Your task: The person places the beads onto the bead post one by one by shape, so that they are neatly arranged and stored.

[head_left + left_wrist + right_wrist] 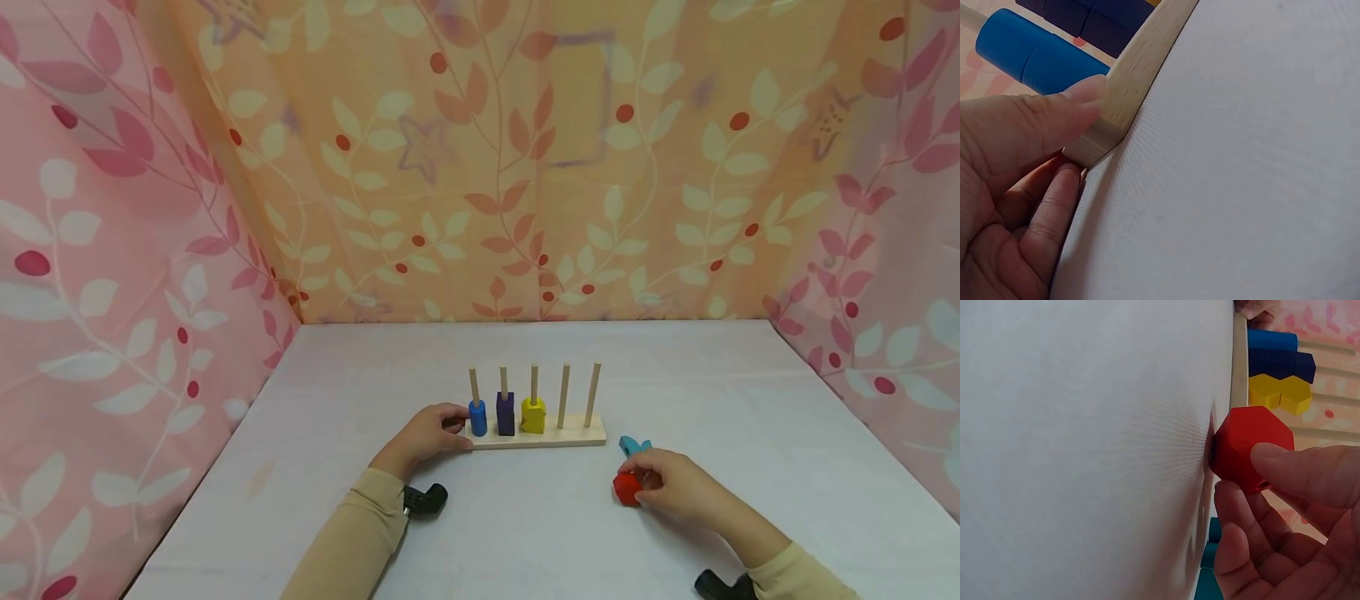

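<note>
A wooden peg board [536, 442] stands on the table with a row of upright pegs. Blue cylinders [477, 419], dark purple square blocks [506, 414] and yellow blocks [533, 416] are threaded on its three left pegs; two right pegs are bare. My left hand [429, 433] grips the board's left end, its thumb on the front edge in the left wrist view. To the right of the board, my right hand [678, 487] pinches a red faceted block [1250, 447] between thumb and fingers, low over or on the table; any contact is unclear.
Teal pieces [633, 446] lie just behind the right hand, partly hidden by it. The white-covered table [375, 367] is bounded by patterned cloth [480, 167] at the back and sides. Black devices [426, 500] are strapped at both wrists.
</note>
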`<state>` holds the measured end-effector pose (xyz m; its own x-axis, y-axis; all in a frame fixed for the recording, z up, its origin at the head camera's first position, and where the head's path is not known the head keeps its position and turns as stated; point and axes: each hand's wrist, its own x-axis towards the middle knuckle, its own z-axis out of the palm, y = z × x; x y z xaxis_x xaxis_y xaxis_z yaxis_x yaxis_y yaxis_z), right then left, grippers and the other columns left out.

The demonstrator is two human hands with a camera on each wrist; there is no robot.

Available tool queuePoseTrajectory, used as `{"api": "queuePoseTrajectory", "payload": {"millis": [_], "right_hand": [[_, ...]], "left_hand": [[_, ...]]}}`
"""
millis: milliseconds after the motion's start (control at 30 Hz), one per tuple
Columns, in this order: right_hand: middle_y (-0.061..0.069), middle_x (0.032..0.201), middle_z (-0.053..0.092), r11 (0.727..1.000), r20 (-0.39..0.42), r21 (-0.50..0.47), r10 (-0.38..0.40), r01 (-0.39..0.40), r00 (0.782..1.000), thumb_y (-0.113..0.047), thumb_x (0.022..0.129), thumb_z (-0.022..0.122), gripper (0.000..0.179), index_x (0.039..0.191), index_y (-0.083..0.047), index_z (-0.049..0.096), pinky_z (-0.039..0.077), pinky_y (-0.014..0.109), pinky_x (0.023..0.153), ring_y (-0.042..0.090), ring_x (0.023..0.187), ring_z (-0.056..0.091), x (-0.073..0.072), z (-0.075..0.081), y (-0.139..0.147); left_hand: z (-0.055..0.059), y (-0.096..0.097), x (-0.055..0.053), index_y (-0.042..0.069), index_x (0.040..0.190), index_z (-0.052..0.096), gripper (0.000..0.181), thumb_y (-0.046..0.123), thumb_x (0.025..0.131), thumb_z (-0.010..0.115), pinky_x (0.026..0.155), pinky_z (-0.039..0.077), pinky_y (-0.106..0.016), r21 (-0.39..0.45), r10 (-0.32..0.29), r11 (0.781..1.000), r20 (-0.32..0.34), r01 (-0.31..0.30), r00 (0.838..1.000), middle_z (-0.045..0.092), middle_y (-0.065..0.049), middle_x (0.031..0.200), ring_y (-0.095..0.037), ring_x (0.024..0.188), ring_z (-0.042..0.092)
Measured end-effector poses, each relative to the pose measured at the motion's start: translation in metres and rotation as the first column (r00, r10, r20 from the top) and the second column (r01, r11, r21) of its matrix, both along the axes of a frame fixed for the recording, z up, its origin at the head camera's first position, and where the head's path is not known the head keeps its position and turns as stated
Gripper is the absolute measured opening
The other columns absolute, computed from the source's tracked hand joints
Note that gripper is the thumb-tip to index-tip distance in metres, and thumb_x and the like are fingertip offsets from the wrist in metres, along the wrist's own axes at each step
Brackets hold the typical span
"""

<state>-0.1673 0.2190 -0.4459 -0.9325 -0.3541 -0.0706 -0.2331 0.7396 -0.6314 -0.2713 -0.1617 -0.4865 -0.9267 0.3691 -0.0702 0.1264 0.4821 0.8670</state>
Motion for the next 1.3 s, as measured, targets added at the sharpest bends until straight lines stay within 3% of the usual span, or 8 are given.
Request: {"api": "queuePoseTrajectory", "payload": {"millis": [100,200,467,567,700,900,1167,1300], "right_hand": [[-0.003,0.083,0.055,0.999,0.002,-0.002,-0.047,0.047,0.999,-0.007,0.075,0.072,0.025,0.097,-0.015,0.064,0.044,0.024,0.064,0.015,0.077,0.048,-0.001,0.000,-0.002],[-0.002,0.086,0.058,0.992,0.007,-0.074,-0.102,0.103,0.995,-0.010,0.077,0.071,0.021,0.097,-0.014,0.063,0.045,0.024,0.065,0.015,0.077,0.051,-0.004,0.003,-0.004],[0.008,0.092,0.061,0.924,0.054,-0.331,-0.182,0.190,0.982,-0.009,0.082,0.066,0.022,0.102,-0.006,0.056,0.050,0.025,0.065,0.019,0.077,0.057,-0.009,0.014,-0.011],[0.012,0.098,0.058,0.900,0.072,-0.398,-0.163,0.179,0.984,-0.010,0.084,0.064,0.030,0.112,-0.004,0.052,0.053,0.029,0.069,0.022,0.082,0.058,-0.012,0.020,-0.015],[0.014,0.104,0.057,0.899,0.036,-0.419,-0.123,0.127,0.992,-0.018,0.088,0.062,0.039,0.123,-0.006,0.051,0.054,0.034,0.073,0.024,0.086,0.059,-0.014,0.029,-0.019],[0.013,0.106,0.056,0.900,-0.033,-0.424,-0.129,0.102,0.991,-0.023,0.088,0.062,0.034,0.117,-0.009,0.052,0.054,0.032,0.074,0.024,0.085,0.062,-0.018,0.041,-0.028],[0.012,0.104,0.058,0.888,-0.138,-0.454,-0.152,0.074,0.979,-0.014,0.086,0.064,0.028,0.110,-0.006,0.051,0.052,0.022,0.075,0.024,0.091,0.057,-0.025,0.058,-0.042],[0.015,0.109,0.056,0.865,-0.148,-0.499,-0.136,0.045,0.980,-0.008,0.087,0.061,0.032,0.115,-0.004,0.046,0.052,0.025,0.079,0.026,0.092,0.059,-0.029,0.069,-0.051]], "left_hand": [[0.000,0.000,-0.001,0.008,0.115,0.061,0.051,0.020,0.069,0.081,0.093,0.045,-0.032,-0.004,0.000,1.000,0.000,0.000,1.000,0.058,-0.006,0.116,-0.017,0.107,0.054],[0.000,-0.001,-0.001,0.008,0.115,0.061,0.051,0.019,0.068,0.081,0.093,0.045,-0.032,-0.004,0.000,1.000,-0.001,0.000,1.000,0.058,-0.006,0.116,-0.017,0.107,0.054],[-0.001,0.000,-0.001,0.007,0.115,0.061,0.052,0.019,0.068,0.081,0.093,0.045,-0.032,0.000,0.001,1.000,0.002,-0.001,1.000,0.058,-0.007,0.117,-0.018,0.108,0.054],[0.000,0.000,-0.001,0.007,0.115,0.061,0.052,0.019,0.068,0.081,0.093,0.045,-0.032,0.000,0.003,1.000,-0.003,-0.003,1.000,0.058,-0.007,0.117,-0.019,0.108,0.054],[-0.001,0.000,-0.001,0.008,0.116,0.061,0.053,0.020,0.068,0.081,0.093,0.045,-0.032,-0.008,0.007,1.000,0.003,-0.007,1.000,0.058,-0.006,0.117,-0.018,0.108,0.054],[-0.002,-0.001,-0.002,0.008,0.115,0.061,0.053,0.021,0.068,0.081,0.092,0.045,-0.032,-0.011,0.001,1.000,-0.008,-0.001,1.000,0.058,-0.006,0.116,-0.017,0.107,0.054],[-0.003,-0.001,-0.002,0.009,0.114,0.061,0.052,0.023,0.068,0.081,0.093,0.045,-0.034,-0.018,-0.002,1.000,-0.014,0.001,1.000,0.059,-0.004,0.115,-0.016,0.105,0.054],[-0.003,-0.001,-0.003,0.009,0.114,0.062,0.052,0.022,0.068,0.081,0.092,0.045,-0.033,-0.014,0.000,1.000,-0.013,0.000,1.000,0.059,-0.004,0.114,-0.016,0.104,0.053]]}}
